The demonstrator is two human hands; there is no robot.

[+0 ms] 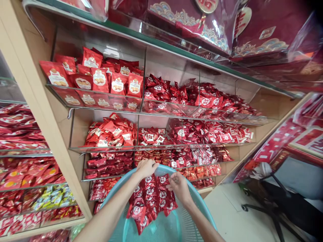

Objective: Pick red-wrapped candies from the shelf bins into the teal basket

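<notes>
Dark red snack packets [149, 201], printed with round white labels, hang in strip-like columns inside a turquoise plastic basket [200, 201]. My left hand [146, 168] is closed over the top of these packets, close to the basket's far rim, with its fingertips partly hidden. At the packets' right edge, my right hand [180, 187] has its fingers curled together. Whatever those fingers pinch, if anything, is too small to make out. Below the packets, part of the basket's bottom shows.
Behind the basket, glass-fronted shelves [161, 147] hold piles of red packets [111, 131]. A second rack with yellow packets [54, 196] stands left. Large dark red gift bags [191, 25] sit overhead. An office chair [290, 188] stands right on the pale floor [227, 208].
</notes>
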